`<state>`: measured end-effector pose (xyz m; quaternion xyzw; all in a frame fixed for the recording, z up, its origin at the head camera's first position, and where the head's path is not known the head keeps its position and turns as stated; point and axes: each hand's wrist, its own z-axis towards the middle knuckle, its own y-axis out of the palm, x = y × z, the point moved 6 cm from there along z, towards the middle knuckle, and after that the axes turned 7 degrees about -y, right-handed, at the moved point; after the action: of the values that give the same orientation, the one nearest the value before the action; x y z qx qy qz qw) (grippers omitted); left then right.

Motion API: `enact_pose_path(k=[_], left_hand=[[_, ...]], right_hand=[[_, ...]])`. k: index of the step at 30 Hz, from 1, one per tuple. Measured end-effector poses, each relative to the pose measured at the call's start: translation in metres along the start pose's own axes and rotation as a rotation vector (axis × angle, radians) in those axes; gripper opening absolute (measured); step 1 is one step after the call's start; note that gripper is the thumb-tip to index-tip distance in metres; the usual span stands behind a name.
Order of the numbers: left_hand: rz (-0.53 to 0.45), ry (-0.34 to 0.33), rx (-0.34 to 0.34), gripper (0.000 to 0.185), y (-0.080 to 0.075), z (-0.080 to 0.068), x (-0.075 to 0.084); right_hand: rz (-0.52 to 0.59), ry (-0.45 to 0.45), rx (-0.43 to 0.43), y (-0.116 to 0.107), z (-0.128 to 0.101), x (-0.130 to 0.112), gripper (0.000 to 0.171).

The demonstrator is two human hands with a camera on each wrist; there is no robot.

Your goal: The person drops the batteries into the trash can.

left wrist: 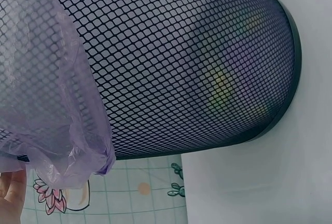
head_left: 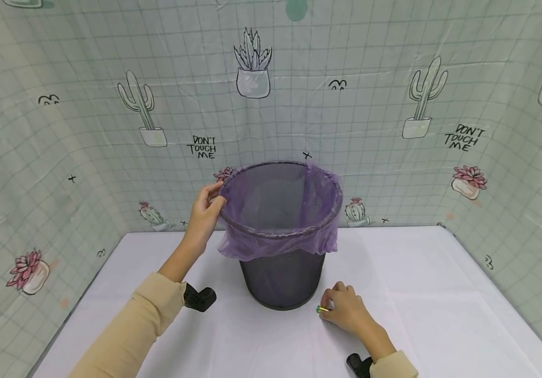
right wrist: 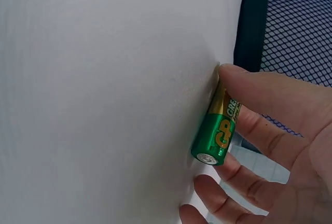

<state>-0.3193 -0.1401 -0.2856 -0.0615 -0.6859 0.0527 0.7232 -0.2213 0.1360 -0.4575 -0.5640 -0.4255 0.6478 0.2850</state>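
Pale green cactus-print sheeting, lettered "DON'T TOUCH ME", walls off three sides of the white cloth-covered surface where I work. At its centre stands a black wire-mesh waste basket, upright, lined with a thin purple plastic bag whose edge is folded out over the rim and hangs loose down the upper part of the mesh. My left hand reaches up to the basket's near-left rim, fingers curled onto the folded-over edge of the bag and holding it there; cream sleeves cover both my forearms. My right hand rests low on the surface just beside the basket's base, to its right. Pinched between that hand's thumb and fingers is a small green-and-gold cylinder battery, marked "GP"; its side lies against the white cloth, with one metal end facing outward in the right wrist view.
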Motion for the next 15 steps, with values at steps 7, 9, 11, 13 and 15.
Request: enact_pose_path(k=[7,9,11,13,15], left_hand=[[0.017,0.005,0.008,0.049,-0.002,-0.001,0.000],[0.030,0.007,0.008,0.049,-0.002,-0.001,0.000],[0.038,0.011,0.007,0.049,-0.001,-0.002,0.001],[0.039,0.012,0.008,0.049,-0.001,-0.002,0.001],[0.036,0.014,0.009,0.049,-0.001,-0.002,0.001]], right_hand=[[-0.021,-0.013,-0.001,-0.003,0.000,-0.007,0.016],[-0.006,-0.019,-0.002,-0.005,-0.002,-0.009,0.017],[0.006,-0.026,0.000,-0.008,-0.003,-0.010,0.018],[0.004,-0.040,0.008,-0.011,-0.004,-0.011,0.018],[0.009,-0.049,0.021,-0.015,-0.004,-0.012,0.017]])
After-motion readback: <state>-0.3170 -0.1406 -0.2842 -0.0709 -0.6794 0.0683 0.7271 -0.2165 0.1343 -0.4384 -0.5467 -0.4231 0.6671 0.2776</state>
